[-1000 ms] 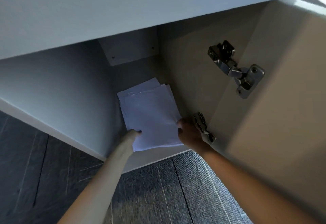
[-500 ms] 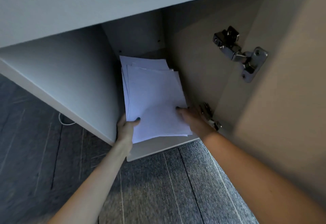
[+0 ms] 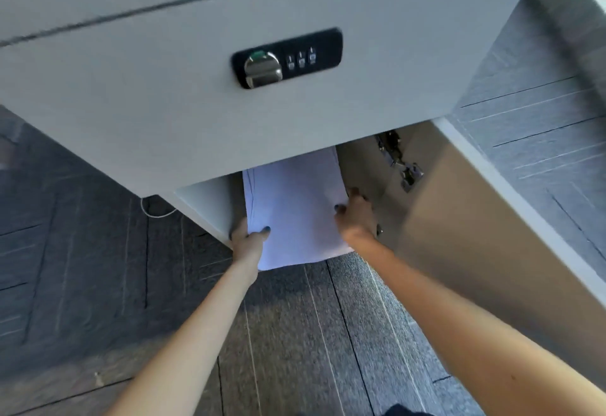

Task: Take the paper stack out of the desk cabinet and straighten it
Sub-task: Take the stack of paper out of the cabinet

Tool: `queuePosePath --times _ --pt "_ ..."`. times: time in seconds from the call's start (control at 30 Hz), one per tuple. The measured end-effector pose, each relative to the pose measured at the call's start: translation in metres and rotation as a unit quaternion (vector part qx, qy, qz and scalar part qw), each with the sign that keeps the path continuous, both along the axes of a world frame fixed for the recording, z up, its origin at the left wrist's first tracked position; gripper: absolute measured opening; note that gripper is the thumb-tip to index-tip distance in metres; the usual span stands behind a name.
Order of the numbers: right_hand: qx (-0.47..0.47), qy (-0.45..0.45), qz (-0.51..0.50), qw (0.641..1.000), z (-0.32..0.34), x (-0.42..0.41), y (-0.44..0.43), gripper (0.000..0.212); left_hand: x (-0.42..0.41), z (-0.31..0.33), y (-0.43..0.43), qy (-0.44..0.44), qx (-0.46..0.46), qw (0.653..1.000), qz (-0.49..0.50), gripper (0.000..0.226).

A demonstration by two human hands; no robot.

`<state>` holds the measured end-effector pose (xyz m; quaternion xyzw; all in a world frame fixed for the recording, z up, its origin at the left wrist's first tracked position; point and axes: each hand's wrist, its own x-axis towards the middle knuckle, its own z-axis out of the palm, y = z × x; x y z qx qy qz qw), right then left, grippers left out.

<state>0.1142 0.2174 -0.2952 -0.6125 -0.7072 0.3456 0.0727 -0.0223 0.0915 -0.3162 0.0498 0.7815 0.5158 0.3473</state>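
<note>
Your left hand [image 3: 248, 241] grips the near left corner of the paper stack [image 3: 295, 212], thumb on top with its dark-polished nail showing and the other fingers tucked under the sheets. Your right hand [image 3: 357, 215] clasps the stack's right edge, fingertips curled onto the top sheet. Both hands hold the paper between them.

The paper stack sits half out of the desk cabinet [image 3: 203, 205]: its far end is hidden under the drawer front [image 3: 164, 104], while its near edge hangs past the cabinet's lower lip, over the dark striped carpet [image 3: 295, 333]. The sheets are not squared; offset edges show along the left side.

The cabinet door [image 3: 475, 235] stands swung open on your right, its metal hinge [image 3: 398, 163] visible just beyond your right hand. On the drawer front above, a black combination lock [image 3: 287, 58] with a silver knob and three dials shows, slightly blurred. A thin white cable [image 3: 155, 210] lies on the carpet to the cabinet's left.
</note>
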Motion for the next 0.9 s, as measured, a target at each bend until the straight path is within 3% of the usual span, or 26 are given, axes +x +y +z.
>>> queuePosePath --times 0.13,0.27,0.53,0.9 --pt "-0.049 0.016 0.013 0.999 0.076 0.028 -0.028 0.025 0.024 0.079 -0.034 -0.031 -0.022 0.999 -0.003 0.047" --pt "-0.105 0.013 0.002 0.994 0.146 0.059 -0.065 0.035 0.052 0.159 -0.07 -0.066 -0.061 0.996 -0.016 0.049" --pt "-0.207 -0.003 -0.034 0.978 0.251 0.123 -0.135 0.03 0.107 0.264 -0.147 -0.114 -0.111 0.987 -0.007 0.046" --pt "-0.211 0.053 -0.049 0.975 0.377 0.187 -0.233 0.017 0.159 0.397 -0.247 -0.113 -0.073 0.991 -0.008 0.045"
